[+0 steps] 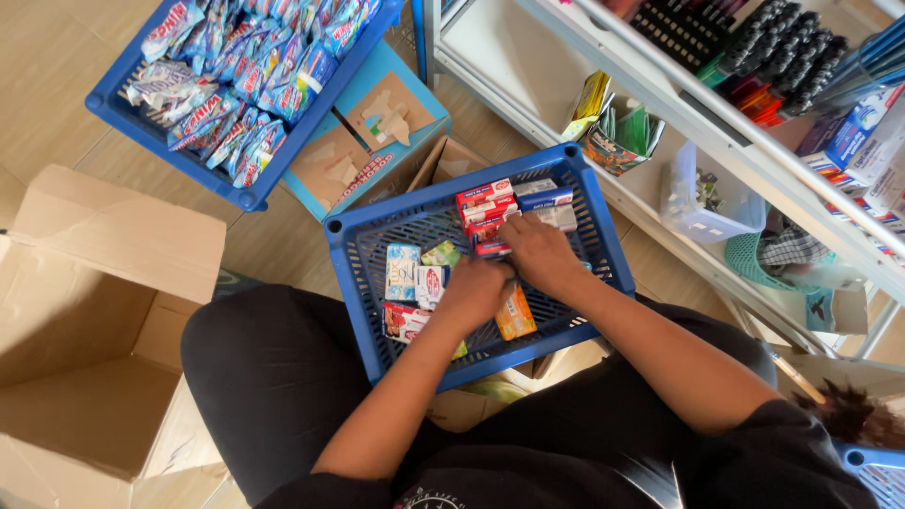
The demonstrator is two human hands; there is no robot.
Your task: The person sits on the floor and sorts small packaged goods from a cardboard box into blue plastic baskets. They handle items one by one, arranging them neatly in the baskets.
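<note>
- Left hand [474, 290] and right hand [537, 253] meet mid-frame inside the blue basket [351, 283], resting on the lap for reach.
- Right fingers curl on a red box [490, 247]; left grip unclear.

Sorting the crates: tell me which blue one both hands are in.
The near blue crate on the lap, holding small boxes; left hand and right hand are inside. The far crate holds wrapped packets.

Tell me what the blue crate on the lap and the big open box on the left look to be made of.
Blue crate: apparently rigid moulded plastic, slightly glossy, with slotted lattice walls and floor. Open box: corrugated cardboard by the look, matte brown, with creased, folded-out flaps. Both hands, left hand and right hand, rest among small packets inside the crate.
</note>
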